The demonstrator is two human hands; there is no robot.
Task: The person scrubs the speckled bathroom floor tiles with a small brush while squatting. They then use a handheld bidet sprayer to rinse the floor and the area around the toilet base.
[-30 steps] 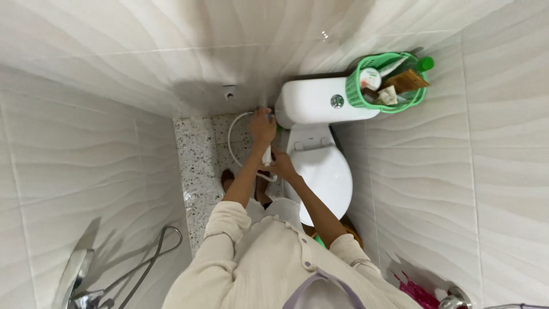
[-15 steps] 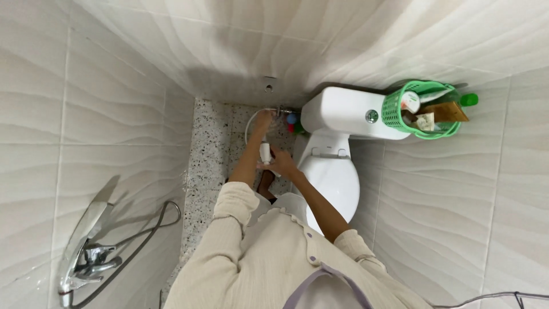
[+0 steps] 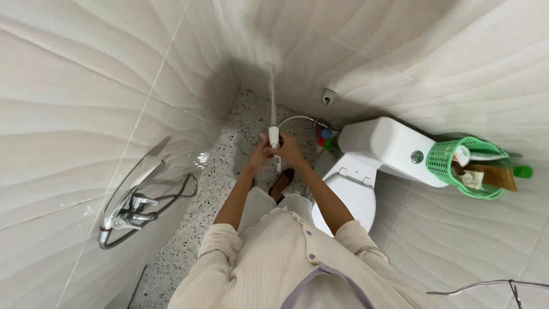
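My left hand [image 3: 260,152] and my right hand [image 3: 290,150] both grip a white hand-held sprayer [image 3: 274,137] in front of me. A thin stream of water [image 3: 271,94] runs from its head toward the corner of the tiled walls. The sprayer's pale hose [image 3: 294,120] curves right to a fitting beside the toilet. My foot in a dark slipper [image 3: 281,183] stands below the hands on the speckled floor [image 3: 229,177].
A white toilet [image 3: 366,183] with shut lid and tank stands to the right. A green basket [image 3: 463,166] of bottles sits on the tank. A chrome wall tap with hose [image 3: 131,209] is mounted on the left wall. Small colourful items [image 3: 325,137] lie by the toilet base.
My hands moved away from the toilet's side toward the middle of the floor with the sprayer, and water now streams from it. The view swung left.
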